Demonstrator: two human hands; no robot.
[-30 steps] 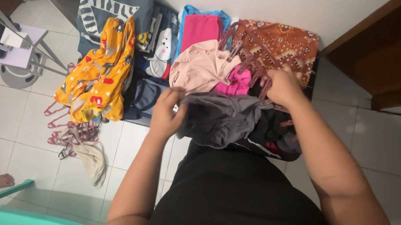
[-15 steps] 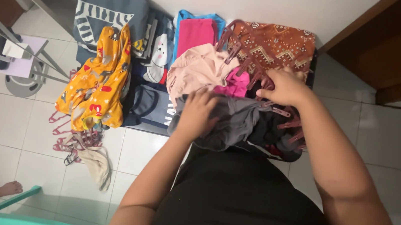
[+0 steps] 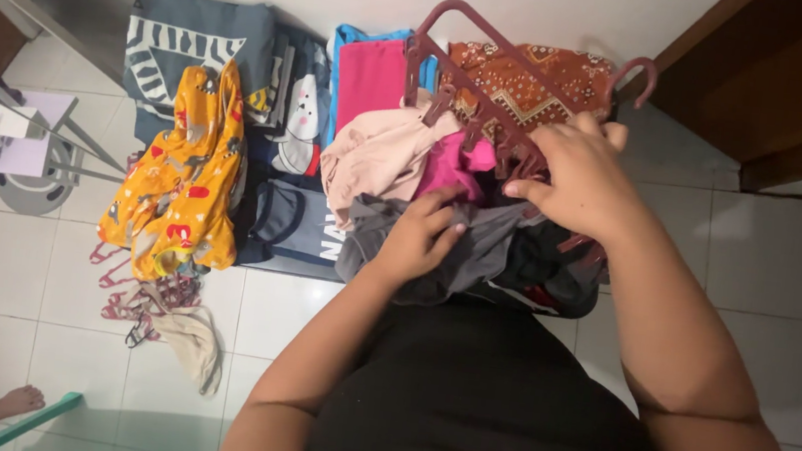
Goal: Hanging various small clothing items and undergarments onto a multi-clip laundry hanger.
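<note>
- The clip hanger [image 3: 494, 115] sits on top of the heap of clothes [image 3: 482, 225], which lies on the floor [image 3: 800, 261].
- The right hand [image 3: 577, 180] rests on the clip hanger; the left hand [image 3: 425, 238] lies just left of it, on the heap.
- The folded stack [image 3: 282, 121] lies left of the heap.
- The patterned garment [image 3: 180, 180] lies further left, partly on the stack.
- Loose hangers [image 3: 137, 291] lie on the floor before the patterned garment.

A maroon clip hanger [image 3: 494, 115] tilts above a crumpled grey garment [image 3: 478, 255] on the clothes pile.
</note>
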